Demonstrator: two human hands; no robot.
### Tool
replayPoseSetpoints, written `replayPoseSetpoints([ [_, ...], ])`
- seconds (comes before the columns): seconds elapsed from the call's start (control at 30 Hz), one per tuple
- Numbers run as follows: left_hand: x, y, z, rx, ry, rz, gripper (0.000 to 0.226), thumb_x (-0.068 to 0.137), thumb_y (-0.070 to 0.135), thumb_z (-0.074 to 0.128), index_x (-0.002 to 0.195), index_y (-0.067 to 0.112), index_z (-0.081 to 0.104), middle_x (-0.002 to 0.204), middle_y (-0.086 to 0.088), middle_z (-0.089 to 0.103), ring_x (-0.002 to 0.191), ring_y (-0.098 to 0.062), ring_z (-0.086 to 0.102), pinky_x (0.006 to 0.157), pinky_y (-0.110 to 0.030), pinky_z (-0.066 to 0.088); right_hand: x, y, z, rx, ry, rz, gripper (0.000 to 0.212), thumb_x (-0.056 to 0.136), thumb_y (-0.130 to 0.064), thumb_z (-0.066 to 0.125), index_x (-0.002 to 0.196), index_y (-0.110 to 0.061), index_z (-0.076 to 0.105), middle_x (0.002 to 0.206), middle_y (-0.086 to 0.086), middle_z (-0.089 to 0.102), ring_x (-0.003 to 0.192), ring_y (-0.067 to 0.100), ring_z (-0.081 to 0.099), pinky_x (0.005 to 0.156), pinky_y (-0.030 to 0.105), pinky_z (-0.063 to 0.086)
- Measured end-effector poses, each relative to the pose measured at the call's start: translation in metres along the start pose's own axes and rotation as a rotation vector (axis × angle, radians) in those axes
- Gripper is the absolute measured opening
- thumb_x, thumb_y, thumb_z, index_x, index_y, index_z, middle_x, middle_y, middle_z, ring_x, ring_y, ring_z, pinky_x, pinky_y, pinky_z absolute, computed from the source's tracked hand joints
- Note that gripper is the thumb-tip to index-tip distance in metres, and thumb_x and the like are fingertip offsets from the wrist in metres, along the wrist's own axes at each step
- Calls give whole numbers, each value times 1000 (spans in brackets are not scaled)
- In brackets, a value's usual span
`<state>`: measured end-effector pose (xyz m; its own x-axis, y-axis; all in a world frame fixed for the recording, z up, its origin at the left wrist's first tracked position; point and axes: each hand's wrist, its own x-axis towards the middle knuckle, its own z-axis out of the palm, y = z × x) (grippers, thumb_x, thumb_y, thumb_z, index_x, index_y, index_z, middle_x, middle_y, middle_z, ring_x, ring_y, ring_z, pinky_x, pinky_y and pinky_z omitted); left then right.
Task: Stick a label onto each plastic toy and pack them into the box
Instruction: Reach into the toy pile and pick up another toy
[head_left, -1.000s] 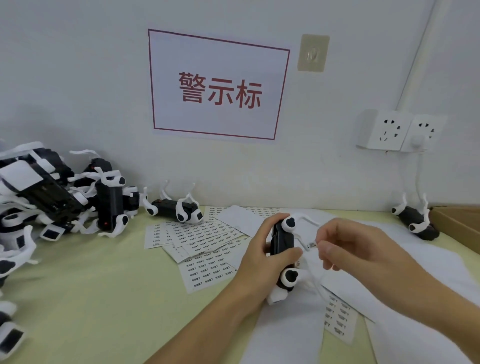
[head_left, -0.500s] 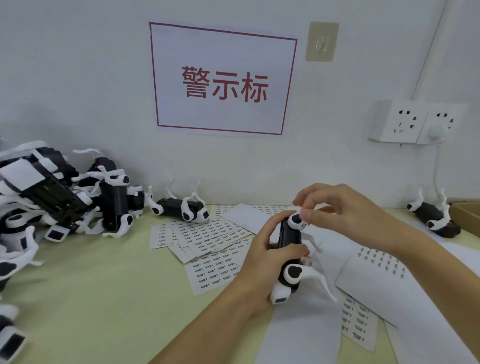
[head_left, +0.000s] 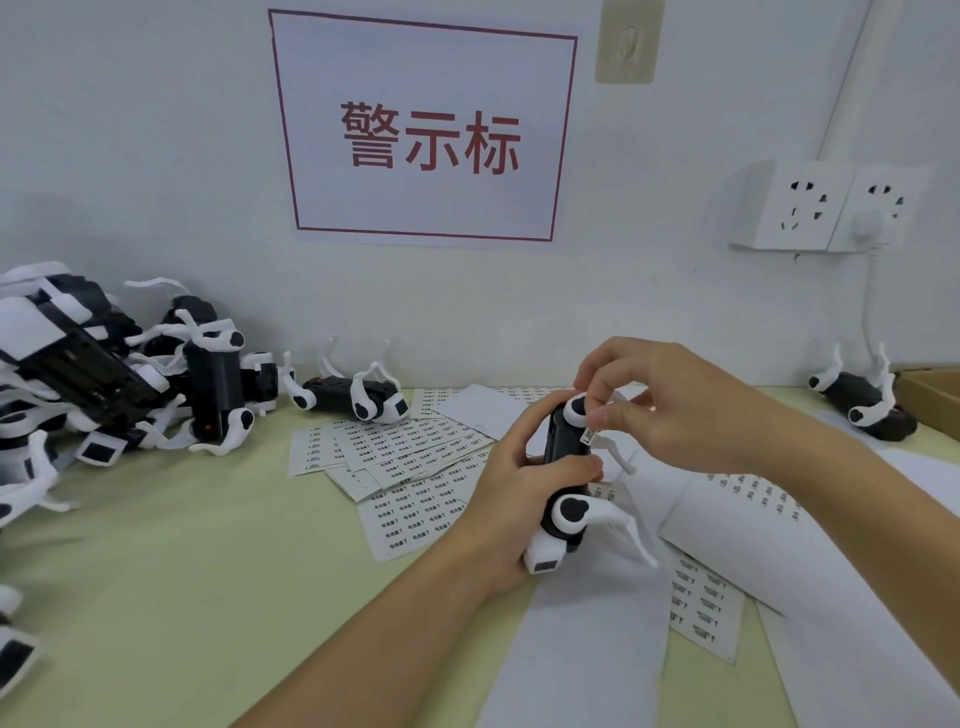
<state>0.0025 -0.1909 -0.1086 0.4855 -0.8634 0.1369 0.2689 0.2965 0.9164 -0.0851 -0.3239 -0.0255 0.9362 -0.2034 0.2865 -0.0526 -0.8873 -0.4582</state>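
Right of frame centre, the left hand grips the toy upright, steadying it while right hand fingers pinch a label against its side.

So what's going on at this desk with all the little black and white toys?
A person is labelling them. The left hand grips one plastic toy upright, while the right hand pinches a small label against its side. Label sheets lie on the table, a pile of toys waits at left, and the box sits at the far right.
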Motion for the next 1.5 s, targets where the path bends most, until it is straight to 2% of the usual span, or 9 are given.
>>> replayPoseSetpoints([
  [0.23,-1,-1,-1,26,19,21,56,82,-8,69,107,42,71,77,-10,68,59,-19,63,55,-26,53,0,-2,2,-70,7,-22,23,92,-17,66,71,-27,69,106,-20,57,95,0,56,89,27,45],
  [0.6,-1,0,-1,1,60,13,59,83,-7,69,116,41,67,80,-13,68,60,-23,64,57,-29,53,0,-4,3,-46,-1,-10,21,91,-18,68,73,-29,72,112,-18,58,101,2,57,98,36,47],
  [0.8,2,-5,2,15,133,20,55,81,14,73,122,48,59,92,-17,69,82,-25,68,70,-38,54,0,-3,-4,161,120,-10,28,96,-26,58,73,-30,74,111,-18,65,106,-2,59,96,29,46],
  [0.93,4,-12,7,253,317,1,38,79,40,67,109,52,46,94,-15,73,82,-24,72,80,-45,57,0,3,-11,457,165,96,43,102,-24,49,70,-26,78,102,-13,74,103,3,66,98,36,49],
  [1.03,5,-13,14,476,401,43,21,86,45,62,98,52,46,84,1,67,70,-10,66,62,-20,51,0,5,-13,508,156,132,44,101,-27,49,67,-25,77,94,-4,76,94,9,69,93,38,53],
  [1.13,7,-12,18,756,475,99,27,89,48,61,113,43,50,105,16,39,96,-5,52,67,-12,38,-1,6,-12,472,144,143,40,100,-31,52,70,-23,77,89,-4,75,93,12,67,88,34,52],
  [1.2,7,-8,21,824,528,231,26,89,43,65,111,36,54,108,17,39,110,-4,42,78,-14,36,-1,6,-12,457,144,151,38,99,-32,53,72,-23,78,89,-5,75,93,11,67,86,31,52],
  [1.37,9,12,30,483,481,317,12,88,14,68,91,25,70,88,13,70,84,6,61,70,-7,42,-1,4,-13,478,163,142,37,98,-33,54,72,-22,77,90,1,74,96,14,66,90,36,52],
  [1.5,11,25,32,206,478,229,13,86,7,70,82,19,73,70,11,71,65,1,64,56,-9,45,-2,4,-14,513,173,129,36,99,-30,54,74,-20,78,89,-1,74,97,17,66,90,38,52],
])
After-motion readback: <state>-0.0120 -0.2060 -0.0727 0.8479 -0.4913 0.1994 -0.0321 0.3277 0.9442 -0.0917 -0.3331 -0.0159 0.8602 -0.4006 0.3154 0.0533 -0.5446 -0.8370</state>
